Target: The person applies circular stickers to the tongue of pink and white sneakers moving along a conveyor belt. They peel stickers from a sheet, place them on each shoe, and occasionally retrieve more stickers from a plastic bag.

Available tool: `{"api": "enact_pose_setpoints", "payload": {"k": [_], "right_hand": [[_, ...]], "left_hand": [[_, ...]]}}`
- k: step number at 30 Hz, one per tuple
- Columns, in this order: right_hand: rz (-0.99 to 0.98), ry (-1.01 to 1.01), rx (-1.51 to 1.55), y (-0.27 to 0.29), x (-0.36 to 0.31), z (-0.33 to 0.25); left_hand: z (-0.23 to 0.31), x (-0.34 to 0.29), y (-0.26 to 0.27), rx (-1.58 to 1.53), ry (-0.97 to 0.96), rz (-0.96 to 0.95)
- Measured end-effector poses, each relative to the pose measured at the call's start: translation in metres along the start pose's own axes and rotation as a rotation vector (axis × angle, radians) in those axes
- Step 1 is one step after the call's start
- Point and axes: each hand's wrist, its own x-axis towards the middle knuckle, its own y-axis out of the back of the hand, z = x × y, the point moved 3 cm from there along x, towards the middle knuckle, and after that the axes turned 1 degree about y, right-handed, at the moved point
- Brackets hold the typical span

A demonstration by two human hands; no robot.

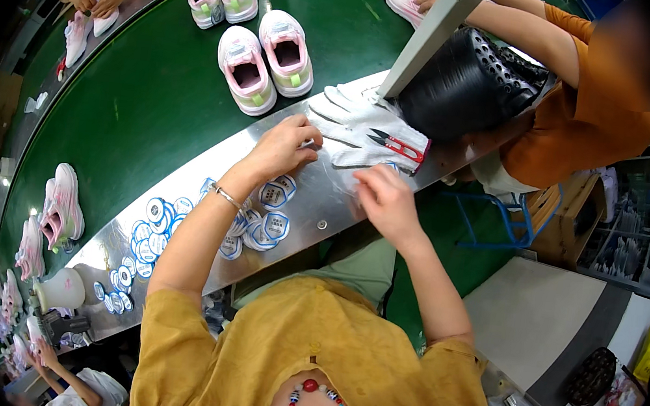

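Metal surface point(308, 201), head view: beneath both hands; a green belt point(153, 106) runs beyond it.
Left hand point(295, 146): fingers curled inward, just beside the white glove point(332, 131); whether they pinch anything is not determinable.
Right hand point(386, 201): fingers bent, motion-blurred, apart from the left; its grip cannot be made out. A blue-edged piece point(392, 166) shows just beyond it; held or lying, unclear.
Round labels point(275, 225): loose pile nearer the wearer than the left hand, beside the left forearm point(198, 237); more lie farther left.
Red-handled snips point(403, 149): on the glove, beyond the right hand.
Pink-and-white shoes point(240, 53): on the belt, beyond the left hand.
Step in hand: judged to be fingertip handling of something small, possibly a label.
Next move: judged to call for a light pinch at a thin edge, the other hand steadying.
Writing: dark print within blue rims on the labels; no brand recorded.
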Motion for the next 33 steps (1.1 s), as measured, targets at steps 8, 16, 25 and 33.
{"api": "enact_pose_setpoints", "payload": {"k": [8, 16, 25, 33], "right_hand": [[-0.025, 0.109, -0.199, -0.029, -0.005, 0.0], [-0.191, -0.038, 0.309, -0.043, 0.008, -0.045], [-0.202, -0.251, 0.383, -0.064, -0.01, -0.048], [-0.144, -0.302, 0.365, -0.072, -0.004, -0.044]], "left_hand": [[0.01, -0.006, -0.001, 0.213, -0.08, -0.067], [0.073, -0.072, 0.024, 0.069, 0.031, 0.038], [0.03, -0.123, 0.016, 0.197, 0.344, 0.42], [0.022, -0.116, -0.003, 0.269, 0.362, 0.376]]}}
